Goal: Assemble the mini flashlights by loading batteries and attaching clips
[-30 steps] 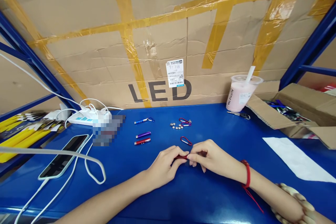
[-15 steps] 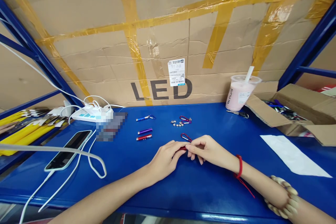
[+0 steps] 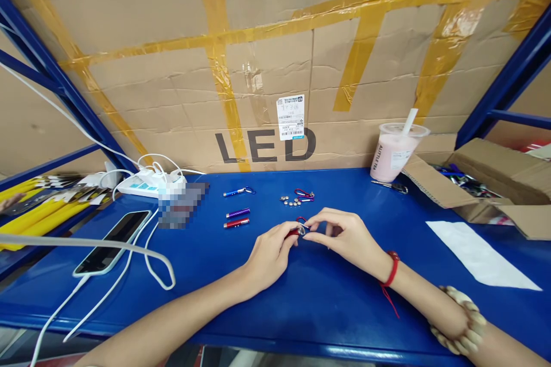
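My left hand [image 3: 270, 255] is closed around a small red flashlight [image 3: 293, 233], mostly hidden by the fingers. A small silver ring-like piece [image 3: 302, 230] shows at its right end. My right hand [image 3: 340, 230] pinches at that end with thumb and forefinger; what lies between the fingertips is too small to make out. Just behind the fingers a red carabiner [image 3: 301, 219] is partly covered. Farther back are several button cells [image 3: 295, 203] and another red carabiner [image 3: 303, 192]. To the left lie a blue flashlight [image 3: 233, 193] with a clip, a purple one [image 3: 238, 213] and a red one [image 3: 236, 223].
A phone [image 3: 112, 243] and white cables occupy the left side, near a power strip [image 3: 148, 183]. At back right stand a pink drink cup [image 3: 394, 155] and keys [image 3: 390, 186]. An open cardboard box [image 3: 486, 206] and white paper [image 3: 482, 255] are on the right.
My right hand has lifted slightly and its fingers have moved apart from the left ones. The flashlight's end with the silver piece now shows between the hands.
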A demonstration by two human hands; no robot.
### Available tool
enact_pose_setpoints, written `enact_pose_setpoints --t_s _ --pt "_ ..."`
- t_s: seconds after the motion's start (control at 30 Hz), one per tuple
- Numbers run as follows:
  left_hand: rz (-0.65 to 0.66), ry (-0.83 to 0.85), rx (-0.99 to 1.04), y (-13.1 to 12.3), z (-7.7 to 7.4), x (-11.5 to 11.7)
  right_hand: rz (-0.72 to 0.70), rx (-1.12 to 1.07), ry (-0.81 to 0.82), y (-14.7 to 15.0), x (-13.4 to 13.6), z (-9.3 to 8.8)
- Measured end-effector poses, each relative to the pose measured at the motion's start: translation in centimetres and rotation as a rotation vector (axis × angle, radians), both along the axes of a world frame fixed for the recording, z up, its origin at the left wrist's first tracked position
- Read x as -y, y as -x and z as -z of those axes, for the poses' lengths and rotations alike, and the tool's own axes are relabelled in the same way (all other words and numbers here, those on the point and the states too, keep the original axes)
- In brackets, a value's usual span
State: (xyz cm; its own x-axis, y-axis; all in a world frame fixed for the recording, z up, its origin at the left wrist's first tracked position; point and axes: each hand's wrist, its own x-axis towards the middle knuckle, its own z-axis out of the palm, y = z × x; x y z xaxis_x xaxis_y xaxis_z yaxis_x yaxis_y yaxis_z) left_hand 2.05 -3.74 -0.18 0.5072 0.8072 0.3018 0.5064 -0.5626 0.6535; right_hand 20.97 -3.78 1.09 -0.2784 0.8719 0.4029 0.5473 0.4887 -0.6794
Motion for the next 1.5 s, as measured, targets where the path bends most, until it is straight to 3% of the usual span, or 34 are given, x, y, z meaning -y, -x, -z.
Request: enact_pose_setpoints --t_s 0.33,0.7,1.13,1.5 --pt "0.029 -0.034 -0.044 0.0 -0.1 0.1 -0.041 0.017 0.029 -0.2 0.0 0.0" --pt "0.138 0.059 -0.077 0.2 -0.4 0.2 -0.017 -0.103 0.302 0.2 -0.1 0.6" --pt "0.094 0.044 -0.001 0.3 0.1 0.0 -0.016 -0.067 0.288 0.5 0.0 0.8" --pt "0.128 0.002 0.025 0.2 0.2 0.0 -0.112 -0.171 0.537 0.1 -0.5 1.3"
